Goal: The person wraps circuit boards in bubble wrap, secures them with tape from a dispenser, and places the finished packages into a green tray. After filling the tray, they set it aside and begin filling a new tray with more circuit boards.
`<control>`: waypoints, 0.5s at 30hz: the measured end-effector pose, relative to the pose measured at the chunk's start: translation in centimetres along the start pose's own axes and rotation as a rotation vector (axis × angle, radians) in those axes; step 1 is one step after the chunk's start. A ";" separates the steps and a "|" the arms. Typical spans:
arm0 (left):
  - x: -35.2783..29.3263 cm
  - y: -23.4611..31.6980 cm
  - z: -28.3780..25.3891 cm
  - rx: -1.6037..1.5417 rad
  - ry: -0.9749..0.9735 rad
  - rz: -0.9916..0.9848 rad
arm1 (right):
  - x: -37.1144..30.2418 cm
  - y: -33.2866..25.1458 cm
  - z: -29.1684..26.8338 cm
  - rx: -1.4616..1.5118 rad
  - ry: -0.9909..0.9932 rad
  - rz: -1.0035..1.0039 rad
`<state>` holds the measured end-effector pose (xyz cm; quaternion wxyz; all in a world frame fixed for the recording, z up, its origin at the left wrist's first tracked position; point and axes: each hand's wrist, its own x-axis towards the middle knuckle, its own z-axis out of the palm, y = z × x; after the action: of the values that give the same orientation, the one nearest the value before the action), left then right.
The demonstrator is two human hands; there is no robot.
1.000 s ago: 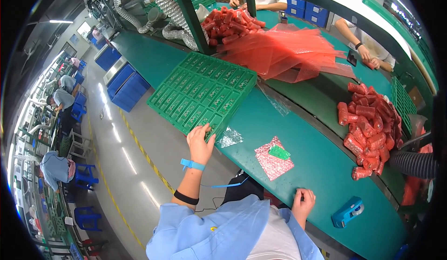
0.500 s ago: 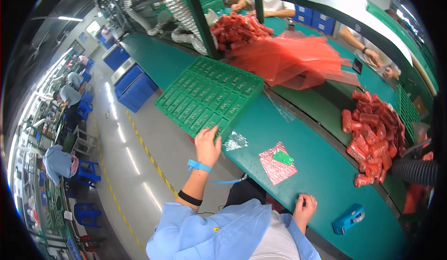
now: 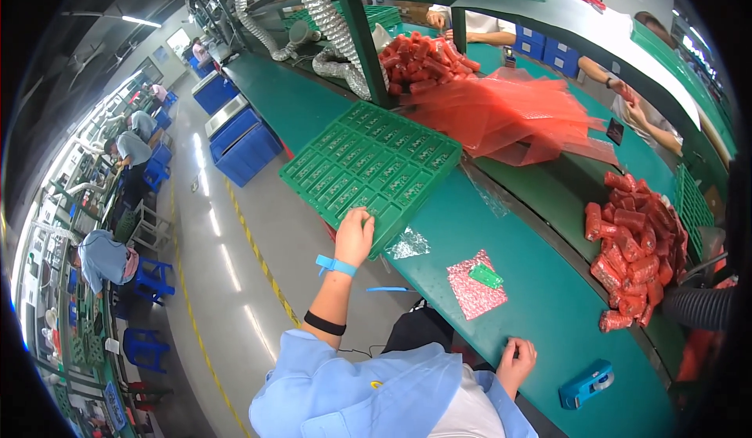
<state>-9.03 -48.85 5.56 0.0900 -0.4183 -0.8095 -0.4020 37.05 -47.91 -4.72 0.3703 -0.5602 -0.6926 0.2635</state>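
A green tray [image 3: 431, 165] with many compartments, several holding small circuit boards, lies across the bench's left part. At its near corner is my left hand [image 3: 354, 238], fingers bent together over a compartment; what they hold, if anything, is hidden. A blue strap circles that wrist and a black band the forearm. My right hand [image 3: 516, 360] rests at the bench's near edge, its fingers curled with nothing visible in them. Between the hands lies a pink bubble-wrap bag [image 3: 470, 298], flat, with a green circuit board [image 3: 486, 276] on top.
A blue tape dispenser [image 3: 586, 385] stands right of my right hand. Clear plastic film [image 3: 409, 244] lies beside the tray. Red wrapped bundles [image 3: 630, 246] are heaped at right, more [image 3: 423, 60] at the back. Red bags [image 3: 517, 113] spread behind the tray. Co-workers' hands [image 3: 627, 97] show across the bench.
The view has shifted, so the bench sits slightly lower and to the right. My left hand's fingers have drawn together at the tray's corner. The right hand stays at the bench edge.
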 end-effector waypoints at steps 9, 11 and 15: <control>1.2 1.6 1.2 0.244 -0.239 0.066 | 0.4 0.7 -0.4 0.016 0.025 0.003; 1.3 2.4 1.2 0.244 -0.242 0.048 | 1.2 0.3 -0.2 0.019 0.027 -0.003; 0.4 5.0 1.3 -0.039 -0.107 0.180 | 2.1 0.6 -0.4 0.028 0.026 -0.041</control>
<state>-5.26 -46.03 7.81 0.0742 -0.5116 -0.7645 -0.3851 37.51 -45.75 -4.57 0.3926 -0.5440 -0.6951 0.2584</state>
